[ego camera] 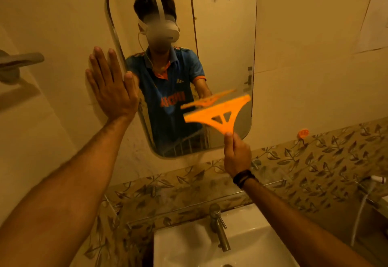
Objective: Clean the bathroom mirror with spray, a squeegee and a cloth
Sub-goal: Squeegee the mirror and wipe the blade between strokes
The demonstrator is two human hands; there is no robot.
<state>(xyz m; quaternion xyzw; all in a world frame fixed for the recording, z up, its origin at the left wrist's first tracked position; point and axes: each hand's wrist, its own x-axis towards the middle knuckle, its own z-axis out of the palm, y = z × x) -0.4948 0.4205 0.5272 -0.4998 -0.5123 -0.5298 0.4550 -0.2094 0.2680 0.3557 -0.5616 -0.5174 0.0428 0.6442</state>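
Observation:
A tall mirror (222, 42) with rounded corners hangs on the cream wall above the sink. My right hand (236, 154) grips the handle of an orange squeegee (218, 113), whose blade lies against the lower right of the glass, tilted up to the right. My left hand (110, 85) presses flat on the wall with straight fingers, its thumb at the mirror's left edge. No spray bottle or cloth is in view.
A white sink (180, 243) with a steel tap (218, 224) sits below. A glass shelf (199, 203) runs along leaf-patterned tiles. An orange hook (302, 133) is on the wall at right, a grey fixture (19, 63) at far left.

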